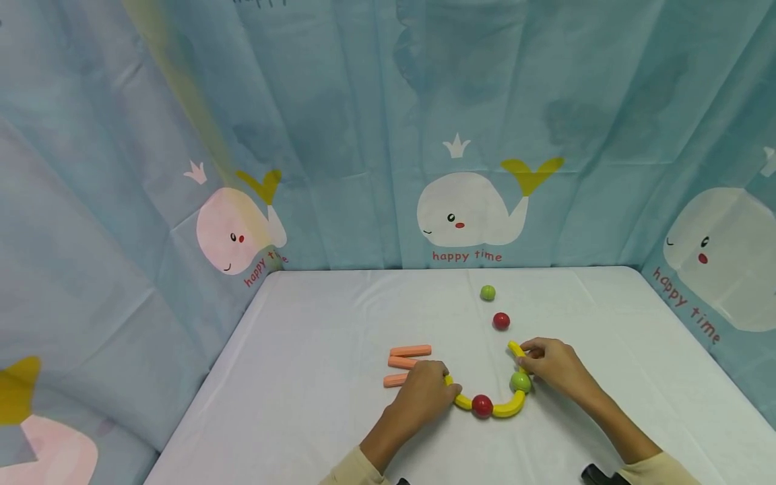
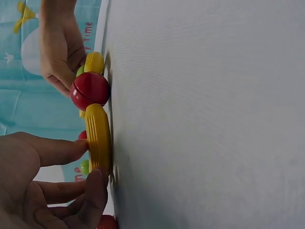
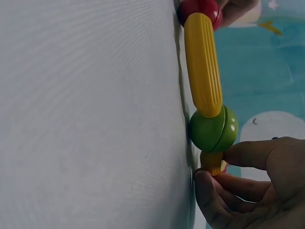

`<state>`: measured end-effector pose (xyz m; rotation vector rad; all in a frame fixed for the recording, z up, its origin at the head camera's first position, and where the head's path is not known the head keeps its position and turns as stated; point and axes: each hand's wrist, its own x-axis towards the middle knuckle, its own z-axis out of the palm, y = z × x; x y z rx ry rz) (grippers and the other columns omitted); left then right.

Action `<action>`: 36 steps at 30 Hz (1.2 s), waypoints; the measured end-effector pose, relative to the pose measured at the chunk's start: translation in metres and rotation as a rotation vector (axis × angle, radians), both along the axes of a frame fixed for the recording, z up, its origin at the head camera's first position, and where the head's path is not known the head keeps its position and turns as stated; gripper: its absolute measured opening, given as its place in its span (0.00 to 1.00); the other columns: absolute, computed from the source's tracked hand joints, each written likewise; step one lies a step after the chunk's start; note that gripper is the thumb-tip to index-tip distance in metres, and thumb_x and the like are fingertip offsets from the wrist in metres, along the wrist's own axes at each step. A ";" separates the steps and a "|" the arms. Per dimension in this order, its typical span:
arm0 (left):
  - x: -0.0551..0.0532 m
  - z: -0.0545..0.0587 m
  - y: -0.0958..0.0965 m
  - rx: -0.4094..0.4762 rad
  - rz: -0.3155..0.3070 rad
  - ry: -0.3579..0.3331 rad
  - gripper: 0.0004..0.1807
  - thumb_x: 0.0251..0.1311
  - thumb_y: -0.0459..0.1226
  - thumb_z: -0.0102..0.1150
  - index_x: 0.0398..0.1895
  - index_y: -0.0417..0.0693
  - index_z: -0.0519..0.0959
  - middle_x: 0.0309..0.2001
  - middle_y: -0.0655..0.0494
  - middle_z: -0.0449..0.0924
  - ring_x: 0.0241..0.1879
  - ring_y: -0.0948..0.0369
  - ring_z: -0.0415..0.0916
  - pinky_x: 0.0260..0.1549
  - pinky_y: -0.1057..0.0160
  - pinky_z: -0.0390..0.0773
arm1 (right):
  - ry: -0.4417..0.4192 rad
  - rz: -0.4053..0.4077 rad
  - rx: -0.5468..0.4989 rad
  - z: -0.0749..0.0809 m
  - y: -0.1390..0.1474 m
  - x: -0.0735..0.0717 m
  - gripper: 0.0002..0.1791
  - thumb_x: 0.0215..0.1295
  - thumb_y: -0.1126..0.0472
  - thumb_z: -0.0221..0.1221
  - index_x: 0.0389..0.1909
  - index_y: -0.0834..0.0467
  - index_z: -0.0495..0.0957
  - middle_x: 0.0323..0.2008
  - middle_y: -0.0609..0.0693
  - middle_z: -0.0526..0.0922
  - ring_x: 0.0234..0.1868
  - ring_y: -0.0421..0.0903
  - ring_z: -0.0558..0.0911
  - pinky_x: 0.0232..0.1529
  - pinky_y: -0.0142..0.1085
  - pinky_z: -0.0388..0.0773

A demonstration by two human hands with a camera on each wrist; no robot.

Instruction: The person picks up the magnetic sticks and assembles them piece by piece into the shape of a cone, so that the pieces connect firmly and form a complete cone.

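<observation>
A curved chain lies on the white table, made of yellow curved sticks joined by balls. My left hand [image 1: 424, 391] pinches the left yellow stick [image 2: 99, 136] between thumb and fingers. That stick meets a red ball [image 1: 481, 406], followed by the middle yellow stick [image 3: 203, 64] and a green ball [image 1: 520, 382]. At the chain's right end, my right hand [image 1: 558, 367] grips another yellow stick [image 1: 515, 348], just beyond the green ball. In the right wrist view, thumb and fingers sit on either side of this stick, which is partly hidden.
Several orange sticks [image 1: 410, 351] lie left of the chain, partly behind the left hand. Farther back are a loose red ball [image 1: 500, 320] and a small green ball [image 1: 488, 293]. A blue whale-print curtain [image 1: 364, 202] surrounds the white table [image 1: 303, 377].
</observation>
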<state>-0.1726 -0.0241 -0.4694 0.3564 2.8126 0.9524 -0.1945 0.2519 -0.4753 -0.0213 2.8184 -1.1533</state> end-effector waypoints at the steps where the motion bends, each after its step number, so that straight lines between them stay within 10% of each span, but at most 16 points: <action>1: 0.000 0.000 0.000 0.010 0.001 -0.004 0.19 0.63 0.41 0.76 0.47 0.34 0.86 0.32 0.57 0.79 0.32 0.62 0.71 0.28 0.66 0.73 | 0.003 0.001 0.004 0.000 0.000 0.000 0.23 0.68 0.61 0.69 0.57 0.72 0.81 0.38 0.53 0.86 0.34 0.46 0.81 0.35 0.35 0.83; 36: -0.013 -0.005 0.019 0.147 -0.115 0.016 0.12 0.59 0.34 0.76 0.41 0.34 0.89 0.27 0.61 0.76 0.30 0.67 0.70 0.28 0.70 0.72 | 0.157 0.146 0.071 -0.004 -0.027 -0.010 0.09 0.67 0.67 0.70 0.47 0.61 0.90 0.44 0.53 0.91 0.42 0.46 0.84 0.48 0.46 0.87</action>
